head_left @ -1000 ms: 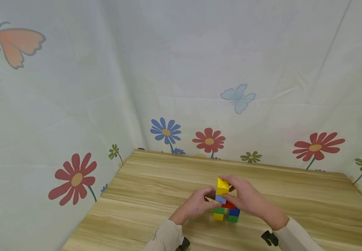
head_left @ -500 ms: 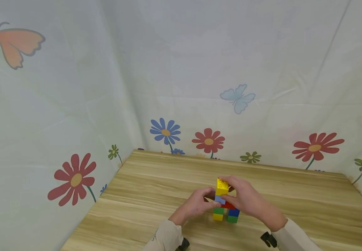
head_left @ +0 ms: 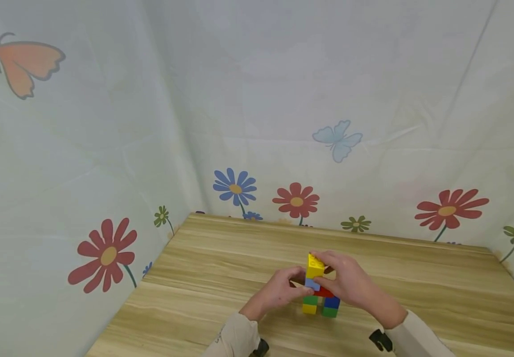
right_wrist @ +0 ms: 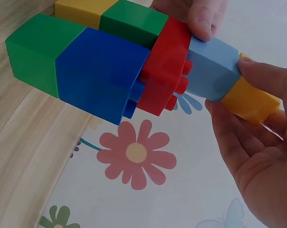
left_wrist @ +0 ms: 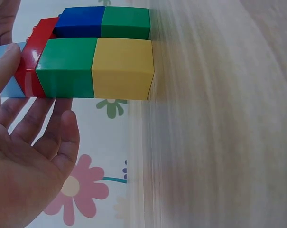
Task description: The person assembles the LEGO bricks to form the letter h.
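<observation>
Toy building bricks stand joined as a small structure on the wooden table. A yellow brick (head_left: 310, 309) under a green brick (left_wrist: 67, 66) makes one leg. The other leg is a green brick (head_left: 330, 312) under a dark blue brick (right_wrist: 100, 73). A red brick (right_wrist: 166, 66) bridges both, its studs partly bare. Above its left end sit a light blue brick (right_wrist: 212, 66) and a top yellow brick (head_left: 315, 268). My left hand (head_left: 279, 290) pinches the light blue brick near the red one, thumb in front. My right hand (head_left: 350, 281) grips the top yellow brick, thumb near the seam below.
The wood-grained table (head_left: 221, 258) extends to both sides and behind the bricks. A pale curtain (head_left: 257, 99) printed with flowers and butterflies hangs behind and to the left. A black strap (head_left: 380, 340) shows at the right sleeve.
Almost nothing differs. Both hands keep their hold, and the bricks stay in the same arrangement; the right wrist has shifted very slightly left.
</observation>
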A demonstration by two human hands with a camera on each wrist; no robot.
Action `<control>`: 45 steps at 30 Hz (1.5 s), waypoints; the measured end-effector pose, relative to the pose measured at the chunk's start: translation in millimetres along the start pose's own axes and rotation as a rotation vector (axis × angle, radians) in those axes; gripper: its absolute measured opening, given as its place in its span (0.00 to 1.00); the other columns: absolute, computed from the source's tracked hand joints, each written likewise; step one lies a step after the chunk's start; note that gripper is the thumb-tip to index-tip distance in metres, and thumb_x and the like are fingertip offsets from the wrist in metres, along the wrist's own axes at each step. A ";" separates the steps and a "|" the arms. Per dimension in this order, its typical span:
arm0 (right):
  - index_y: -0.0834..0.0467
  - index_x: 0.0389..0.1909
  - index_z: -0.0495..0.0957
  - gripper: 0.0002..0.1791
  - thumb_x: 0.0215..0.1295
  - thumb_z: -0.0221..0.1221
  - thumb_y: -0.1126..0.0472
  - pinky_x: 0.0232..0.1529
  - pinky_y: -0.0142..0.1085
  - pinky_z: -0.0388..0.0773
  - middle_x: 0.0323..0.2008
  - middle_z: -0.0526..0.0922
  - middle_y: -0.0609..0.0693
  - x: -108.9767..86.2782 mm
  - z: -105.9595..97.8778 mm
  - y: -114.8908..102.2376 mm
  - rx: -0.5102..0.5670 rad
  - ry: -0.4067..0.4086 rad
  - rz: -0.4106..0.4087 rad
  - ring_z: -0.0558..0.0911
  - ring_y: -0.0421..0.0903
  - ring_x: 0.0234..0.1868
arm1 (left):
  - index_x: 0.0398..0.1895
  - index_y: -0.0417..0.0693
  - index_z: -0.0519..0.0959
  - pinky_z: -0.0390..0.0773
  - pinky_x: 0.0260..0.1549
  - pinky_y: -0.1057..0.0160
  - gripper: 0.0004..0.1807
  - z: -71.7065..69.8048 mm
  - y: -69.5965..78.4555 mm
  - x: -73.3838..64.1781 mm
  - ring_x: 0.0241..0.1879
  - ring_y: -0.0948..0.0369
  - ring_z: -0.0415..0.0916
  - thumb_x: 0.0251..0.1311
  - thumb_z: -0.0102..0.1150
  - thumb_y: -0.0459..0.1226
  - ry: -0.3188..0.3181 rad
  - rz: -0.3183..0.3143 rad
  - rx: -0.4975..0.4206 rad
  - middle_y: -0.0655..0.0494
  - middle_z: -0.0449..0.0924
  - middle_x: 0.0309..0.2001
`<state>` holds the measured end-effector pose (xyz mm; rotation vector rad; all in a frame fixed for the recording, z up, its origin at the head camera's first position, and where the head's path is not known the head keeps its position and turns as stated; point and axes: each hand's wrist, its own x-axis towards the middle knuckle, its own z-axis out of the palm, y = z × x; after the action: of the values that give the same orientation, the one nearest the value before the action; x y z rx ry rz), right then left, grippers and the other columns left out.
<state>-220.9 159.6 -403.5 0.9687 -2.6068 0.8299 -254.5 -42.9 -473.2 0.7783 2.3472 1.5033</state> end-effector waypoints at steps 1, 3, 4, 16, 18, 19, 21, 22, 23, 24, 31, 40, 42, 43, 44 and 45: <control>0.63 0.58 0.73 0.31 0.52 0.70 0.64 0.38 0.30 0.78 0.48 0.80 0.53 0.1 -0.1 0.0 -0.005 -0.004 0.003 0.80 0.42 0.37 | 0.52 0.59 0.77 0.74 0.43 0.67 0.17 0.0 -0.1 0.0 0.43 0.69 0.74 0.60 0.61 0.48 -0.001 0.001 0.000 0.70 0.79 0.43; 0.63 0.59 0.73 0.31 0.52 0.70 0.64 0.38 0.30 0.78 0.48 0.80 0.53 0.4 -0.5 -0.1 -0.011 -0.011 0.007 0.80 0.41 0.37 | 0.52 0.59 0.77 0.74 0.43 0.67 0.17 0.1 -0.4 0.2 0.43 0.69 0.75 0.60 0.61 0.48 -0.001 0.002 -0.002 0.70 0.79 0.43; 0.63 0.59 0.73 0.31 0.52 0.70 0.64 0.38 0.30 0.78 0.48 0.80 0.52 0.6 -0.8 -0.2 -0.013 -0.015 0.008 0.80 0.41 0.37 | 0.52 0.60 0.77 0.74 0.43 0.67 0.17 0.2 -0.7 0.4 0.43 0.69 0.74 0.60 0.61 0.48 -0.002 0.001 -0.003 0.70 0.79 0.43; 0.64 0.59 0.73 0.31 0.52 0.69 0.64 0.38 0.33 0.79 0.45 0.80 0.50 3.6 -4.4 -4.1 -0.060 -0.053 -0.011 0.79 0.41 0.35 | 0.51 0.61 0.77 0.74 0.42 0.67 0.16 0.9 -0.3 0.4 0.42 0.68 0.74 0.60 0.61 0.48 0.006 -0.014 -0.014 0.70 0.79 0.42; 0.64 0.59 0.73 0.31 0.52 0.69 0.64 0.38 0.34 0.80 0.44 0.80 0.50 3.5 -4.1 -4.0 -0.061 -0.053 -0.017 0.79 0.40 0.35 | 0.51 0.61 0.78 0.74 0.42 0.67 0.16 1.0 -0.5 0.7 0.42 0.69 0.74 0.60 0.61 0.48 0.007 -0.011 -0.014 0.70 0.79 0.42; 0.64 0.59 0.73 0.31 0.52 0.69 0.64 0.38 0.34 0.80 0.44 0.80 0.49 3.5 -4.0 -3.7 -0.060 -0.052 -0.019 0.79 0.40 0.35 | 0.51 0.61 0.78 0.74 0.42 0.67 0.16 1.1 -0.7 0.8 0.42 0.69 0.74 0.60 0.61 0.48 0.006 -0.010 -0.014 0.70 0.79 0.42; 0.64 0.59 0.73 0.31 0.52 0.69 0.64 0.37 0.34 0.80 0.43 0.80 0.49 3.5 -3.9 -3.2 -0.056 -0.048 -0.021 0.78 0.40 0.35 | 0.51 0.61 0.78 0.74 0.42 0.67 0.16 1.2 -1.0 1.2 0.42 0.69 0.75 0.60 0.61 0.48 0.004 -0.010 -0.016 0.70 0.79 0.42; 0.64 0.59 0.73 0.31 0.52 0.69 0.64 0.37 0.34 0.80 0.43 0.80 0.49 3.5 -4.0 -3.0 -0.055 -0.046 -0.024 0.78 0.39 0.35 | 0.51 0.61 0.78 0.74 0.42 0.67 0.16 1.2 -1.1 1.3 0.42 0.69 0.75 0.60 0.61 0.48 0.003 -0.012 -0.018 0.70 0.79 0.42; 0.64 0.58 0.73 0.31 0.52 0.69 0.63 0.37 0.34 0.80 0.43 0.80 0.49 3.7 -4.2 -3.1 -0.057 -0.044 -0.028 0.78 0.40 0.35 | 0.51 0.61 0.78 0.74 0.42 0.67 0.16 1.2 -1.2 1.4 0.42 0.69 0.75 0.60 0.61 0.48 0.004 -0.014 -0.019 0.70 0.79 0.42; 0.64 0.58 0.73 0.31 0.52 0.70 0.63 0.37 0.34 0.80 0.43 0.80 0.49 4.0 -4.3 -3.0 -0.061 -0.042 -0.032 0.78 0.40 0.35 | 0.51 0.61 0.78 0.74 0.42 0.67 0.16 1.2 -1.1 1.5 0.42 0.68 0.75 0.60 0.61 0.48 0.004 -0.016 -0.020 0.70 0.79 0.42; 0.64 0.58 0.74 0.30 0.52 0.69 0.63 0.37 0.35 0.80 0.41 0.80 0.47 5.5 -4.7 -1.9 -0.056 -0.053 -0.034 0.78 0.40 0.35 | 0.50 0.61 0.78 0.74 0.42 0.67 0.16 0.9 -1.7 1.6 0.42 0.68 0.75 0.59 0.61 0.49 0.009 -0.025 -0.022 0.70 0.79 0.42; 0.63 0.58 0.74 0.30 0.53 0.69 0.63 0.38 0.38 0.80 0.41 0.80 0.47 6.4 -3.8 -2.0 -0.021 -0.040 -0.028 0.78 0.44 0.35 | 0.51 0.61 0.78 0.74 0.42 0.67 0.16 -1.1 -1.7 1.5 0.42 0.68 0.75 0.59 0.61 0.49 0.011 -0.013 -0.016 0.70 0.79 0.42; 0.63 0.58 0.74 0.30 0.53 0.69 0.63 0.38 0.37 0.80 0.41 0.80 0.46 6.4 -4.1 -1.9 -0.027 -0.042 -0.027 0.77 0.43 0.35 | 0.51 0.61 0.78 0.74 0.42 0.67 0.16 -1.1 -1.4 1.6 0.43 0.68 0.75 0.59 0.61 0.49 0.008 -0.011 -0.019 0.70 0.79 0.42; 0.62 0.58 0.74 0.30 0.53 0.69 0.63 0.38 0.36 0.80 0.41 0.79 0.46 6.2 -4.3 -1.8 -0.033 -0.044 -0.027 0.77 0.42 0.35 | 0.51 0.61 0.78 0.74 0.42 0.67 0.16 -1.0 -1.3 1.6 0.43 0.68 0.75 0.59 0.62 0.48 0.006 -0.009 -0.020 0.70 0.79 0.43; 0.62 0.58 0.74 0.30 0.53 0.69 0.63 0.37 0.36 0.80 0.40 0.79 0.46 6.0 -4.3 -1.9 -0.035 -0.046 -0.027 0.77 0.43 0.34 | 0.51 0.61 0.78 0.74 0.42 0.67 0.16 -0.8 -1.2 1.8 0.43 0.68 0.75 0.59 0.61 0.48 0.003 -0.009 -0.020 0.70 0.79 0.43; 0.62 0.58 0.74 0.30 0.53 0.69 0.63 0.37 0.36 0.80 0.40 0.79 0.46 5.7 -4.3 -1.8 -0.037 -0.046 -0.028 0.77 0.43 0.34 | 0.51 0.61 0.78 0.74 0.42 0.67 0.16 -0.7 -1.1 1.8 0.43 0.68 0.75 0.59 0.62 0.48 0.002 -0.011 -0.020 0.70 0.79 0.43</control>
<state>-223.8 158.0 -396.9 1.0229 -2.6313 0.7587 -256.6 -42.7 -473.8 0.7584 2.3300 1.5215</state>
